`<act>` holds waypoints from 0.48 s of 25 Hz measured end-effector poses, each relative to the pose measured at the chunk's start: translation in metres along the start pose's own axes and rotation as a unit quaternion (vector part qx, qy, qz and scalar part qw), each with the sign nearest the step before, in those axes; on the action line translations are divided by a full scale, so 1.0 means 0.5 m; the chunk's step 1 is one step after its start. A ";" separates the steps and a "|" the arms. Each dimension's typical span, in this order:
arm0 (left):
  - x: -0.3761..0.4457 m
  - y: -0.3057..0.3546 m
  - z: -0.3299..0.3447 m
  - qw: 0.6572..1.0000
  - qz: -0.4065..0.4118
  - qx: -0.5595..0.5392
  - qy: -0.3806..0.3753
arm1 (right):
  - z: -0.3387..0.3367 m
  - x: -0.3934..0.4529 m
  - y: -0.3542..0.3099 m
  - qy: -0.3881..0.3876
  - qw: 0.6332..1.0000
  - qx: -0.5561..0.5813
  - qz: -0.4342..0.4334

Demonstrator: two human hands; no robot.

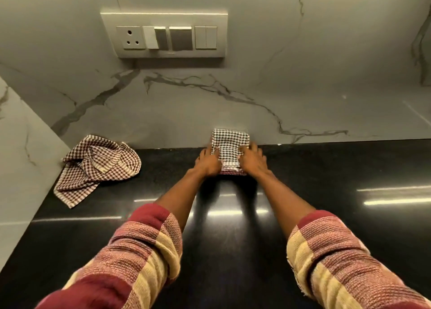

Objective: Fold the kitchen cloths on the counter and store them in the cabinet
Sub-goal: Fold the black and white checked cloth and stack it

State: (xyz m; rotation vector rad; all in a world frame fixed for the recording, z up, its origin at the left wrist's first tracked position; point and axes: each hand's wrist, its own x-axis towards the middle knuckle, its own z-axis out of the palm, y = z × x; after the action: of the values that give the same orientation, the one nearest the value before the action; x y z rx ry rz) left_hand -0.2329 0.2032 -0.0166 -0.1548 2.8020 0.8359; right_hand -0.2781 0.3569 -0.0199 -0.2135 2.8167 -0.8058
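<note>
A folded black-and-white checked cloth [229, 144] lies on top of a small stack at the back of the black counter [233, 227], against the marble wall. A red-checked edge of another folded cloth [231, 171] shows under it at the front. My left hand [208, 162] grips the stack's left side and my right hand [251, 160] grips its right side, fingers curled over the top cloth. A crumpled brown-and-white checked cloth [98, 166] lies unfolded at the counter's far left corner. No cabinet is in view.
A switch and socket panel [164, 35] is set in the marble backsplash above the counter. A marble side wall [21, 157] closes the counter on the left. The glossy counter stretches toward me and to the right.
</note>
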 end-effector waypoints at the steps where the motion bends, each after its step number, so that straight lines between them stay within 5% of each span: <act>1: 0.006 -0.013 0.025 0.997 -0.054 0.038 -0.038 | 0.025 0.001 0.017 -0.032 0.998 -0.041 0.027; 6: 0.016 -0.031 0.015 0.993 -0.075 0.046 -0.076 | 0.029 0.009 0.006 -0.041 0.993 -0.089 0.060; 9: -0.048 -0.075 -0.008 0.999 0.003 -0.007 0.054 | 0.016 -0.028 -0.026 0.082 0.991 -0.106 0.023; 12: -0.154 -0.183 -0.022 0.985 -0.021 -0.006 0.173 | 0.088 -0.111 -0.085 0.174 0.974 -0.131 -0.067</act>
State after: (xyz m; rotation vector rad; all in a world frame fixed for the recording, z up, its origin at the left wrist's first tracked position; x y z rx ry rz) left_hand -0.1451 0.1238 -0.0383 -0.3947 3.1004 0.8903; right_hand -0.2104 0.3095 -0.0252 -0.3345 3.2714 -0.5343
